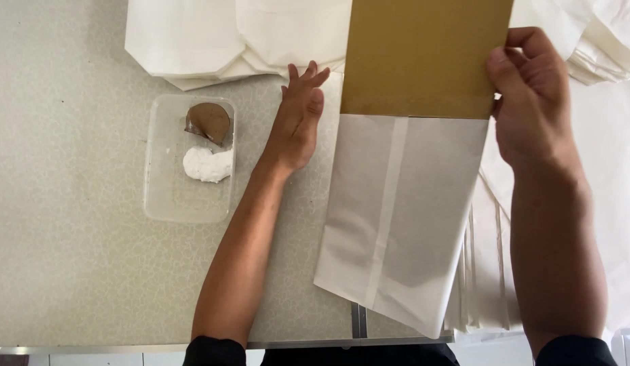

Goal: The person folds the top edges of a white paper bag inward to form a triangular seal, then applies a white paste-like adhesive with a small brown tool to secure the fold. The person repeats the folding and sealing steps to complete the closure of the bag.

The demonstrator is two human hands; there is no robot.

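Seen from above, left to right:

Surface: a pale speckled surface (64, 169) is carrying everything, its metal front edge running along the bottom of the view.

Tub: a shallow clear plastic tub (167, 203) is sitting well left of the paperwork, apparently kept to the side so its contents stay off the sheets. Inside, a brown rounded pad (209, 122) is lying at the far end, and a lump of white paste (206, 165) is resting just below it, touching or nearly so.

Far stack: white folded paper bags (213, 37) are lying piled at the far edge, beyond the tub and the left hand.

Left hand: the left hand (298, 118) is lying open and empty, fingers stretched together, set just beside the left edge of the card; whether it is touching the card or the bag is unclear.

White bag: a flat white paper bag (396, 217) is lying between the two forearms, its near corner overhanging the front edge.

Brown card: a stiff brown card (423, 54) is lying over, or tucked into, the bag's far end, its lower edge crossing the paper squarely, likely as a straight form.

Right hand: the right hand (532, 102) is pinching the card's right edge between thumb and fingers, steadying it.

Right stack: more white paper sheets (484, 285) are fanning out beneath the right forearm.
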